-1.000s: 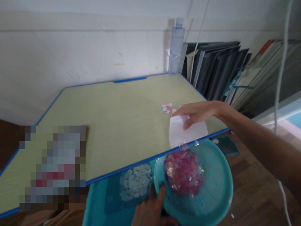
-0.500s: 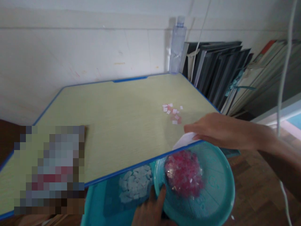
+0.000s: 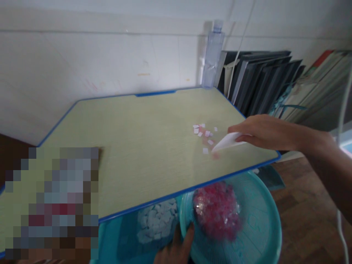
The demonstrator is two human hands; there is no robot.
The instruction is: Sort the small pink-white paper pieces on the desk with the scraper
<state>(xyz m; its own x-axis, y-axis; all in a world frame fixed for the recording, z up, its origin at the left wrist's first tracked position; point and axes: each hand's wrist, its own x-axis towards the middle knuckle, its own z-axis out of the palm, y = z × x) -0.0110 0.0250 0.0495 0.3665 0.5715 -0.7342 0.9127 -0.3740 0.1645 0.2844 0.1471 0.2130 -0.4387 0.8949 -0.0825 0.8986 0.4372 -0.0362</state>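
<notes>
My right hand (image 3: 266, 130) pinches a thin white card (image 3: 227, 142) over the right side of the pale yellow board (image 3: 132, 146). The card's lower edge is by small white squares (image 3: 205, 150) and pinkish bits (image 3: 216, 156) scattered on the board. At the bottom, my left hand (image 3: 173, 253) grips the near left rim of a round turquoise basket (image 3: 276, 216). Inside the basket is a heap of shiny pink pieces (image 3: 217, 211). Below the board's front edge, white flat pieces (image 3: 158, 220) lie in a teal container (image 3: 110, 238), partly hidden by the board.
A clear plastic bottle (image 3: 213, 55) stands at the board's back right corner, against the wall. Dark flat panels (image 3: 261, 80) lean in a row at the right. A blurred-out patch (image 3: 60, 198) covers the lower left. A white cord (image 3: 343, 110) hangs at the far right.
My right hand has lifted the card from the board's front edge over the basket, back onto the board beside the scattered squares. My left hand stays at the basket rim.
</notes>
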